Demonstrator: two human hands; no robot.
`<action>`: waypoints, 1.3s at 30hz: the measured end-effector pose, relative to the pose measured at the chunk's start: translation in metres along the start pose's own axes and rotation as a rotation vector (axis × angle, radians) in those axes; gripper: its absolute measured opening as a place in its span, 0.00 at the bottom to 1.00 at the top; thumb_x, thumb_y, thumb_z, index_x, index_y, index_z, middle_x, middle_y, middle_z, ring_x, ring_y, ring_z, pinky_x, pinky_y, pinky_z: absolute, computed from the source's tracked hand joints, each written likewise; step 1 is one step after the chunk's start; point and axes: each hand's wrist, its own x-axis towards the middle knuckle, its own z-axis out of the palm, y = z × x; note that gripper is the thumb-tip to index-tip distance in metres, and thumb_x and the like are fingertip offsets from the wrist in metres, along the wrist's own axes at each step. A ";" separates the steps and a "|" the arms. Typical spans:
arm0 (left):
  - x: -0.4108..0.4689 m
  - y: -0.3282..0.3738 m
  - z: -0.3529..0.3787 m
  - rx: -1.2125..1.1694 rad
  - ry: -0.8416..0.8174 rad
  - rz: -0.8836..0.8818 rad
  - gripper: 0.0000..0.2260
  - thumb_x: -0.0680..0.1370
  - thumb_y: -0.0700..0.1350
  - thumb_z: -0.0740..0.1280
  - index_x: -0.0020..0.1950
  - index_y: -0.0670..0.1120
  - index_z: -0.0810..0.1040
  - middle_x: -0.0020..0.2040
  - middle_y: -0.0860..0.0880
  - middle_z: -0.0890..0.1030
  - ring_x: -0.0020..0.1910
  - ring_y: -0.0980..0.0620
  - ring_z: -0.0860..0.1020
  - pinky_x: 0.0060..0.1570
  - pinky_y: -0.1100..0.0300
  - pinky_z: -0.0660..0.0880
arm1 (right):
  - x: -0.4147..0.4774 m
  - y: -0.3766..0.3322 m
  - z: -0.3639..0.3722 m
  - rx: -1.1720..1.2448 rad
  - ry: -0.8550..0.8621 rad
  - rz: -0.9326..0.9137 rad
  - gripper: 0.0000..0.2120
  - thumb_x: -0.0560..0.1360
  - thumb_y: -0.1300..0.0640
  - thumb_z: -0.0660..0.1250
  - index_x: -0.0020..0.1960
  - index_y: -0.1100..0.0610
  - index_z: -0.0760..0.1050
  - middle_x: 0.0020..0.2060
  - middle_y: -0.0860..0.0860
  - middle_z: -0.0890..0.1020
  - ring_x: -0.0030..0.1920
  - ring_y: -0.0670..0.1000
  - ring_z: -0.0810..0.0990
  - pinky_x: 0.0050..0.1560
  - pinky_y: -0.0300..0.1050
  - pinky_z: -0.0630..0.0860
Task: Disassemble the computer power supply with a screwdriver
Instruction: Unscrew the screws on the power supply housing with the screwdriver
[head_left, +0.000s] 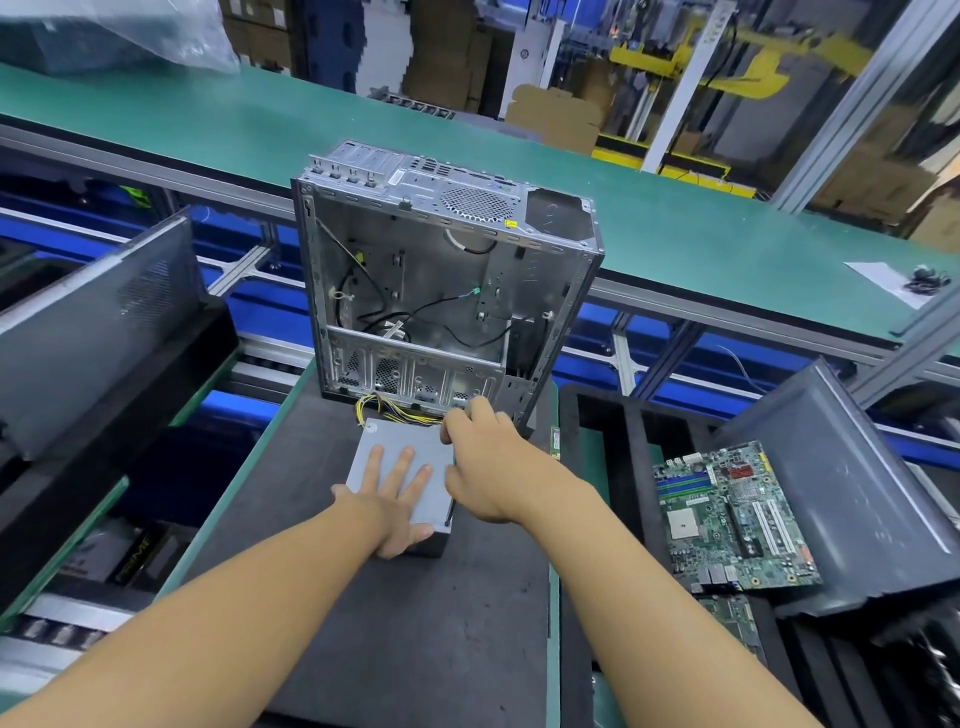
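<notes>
The grey metal power supply box (397, 439) sits on the dark foam mat (389, 623) on the table, right in front of the stripped silver computer case (441, 270) – its yellow and black wires (395, 410) trail toward the case. Left hand (395, 499) lies flat on top, fingers (402, 462) straight and spread. Right hand (488, 467) grips the box's right edge – fingers curled over it. A green motherboard (727, 514) lies off to the right.

Open metal computer case (447, 270) upright at far end of dark mat (405, 623); motherboard (732, 514) in black tray (634, 467), right; green conveyor belt (208, 119) beyond; plastic bag (119, 31) far left.
</notes>
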 end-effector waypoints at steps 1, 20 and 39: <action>0.000 0.000 0.000 0.002 -0.003 0.002 0.34 0.80 0.67 0.45 0.74 0.57 0.24 0.71 0.55 0.19 0.72 0.40 0.21 0.67 0.29 0.58 | 0.001 0.000 0.001 0.016 0.033 0.018 0.16 0.81 0.48 0.58 0.64 0.56 0.63 0.60 0.53 0.66 0.57 0.58 0.70 0.48 0.54 0.72; -0.009 0.001 -0.004 0.064 0.489 0.117 0.30 0.77 0.65 0.60 0.76 0.56 0.59 0.75 0.49 0.55 0.75 0.45 0.57 0.70 0.37 0.51 | -0.003 0.008 0.004 -0.057 0.136 0.064 0.08 0.82 0.56 0.55 0.60 0.57 0.65 0.56 0.56 0.70 0.39 0.59 0.74 0.34 0.49 0.66; -0.015 0.021 0.001 -0.651 0.414 0.183 0.09 0.73 0.45 0.71 0.36 0.56 0.75 0.34 0.56 0.74 0.41 0.54 0.73 0.43 0.57 0.63 | -0.012 0.010 0.005 0.094 -0.004 -0.013 0.15 0.78 0.62 0.59 0.64 0.54 0.66 0.63 0.52 0.64 0.54 0.56 0.70 0.50 0.52 0.72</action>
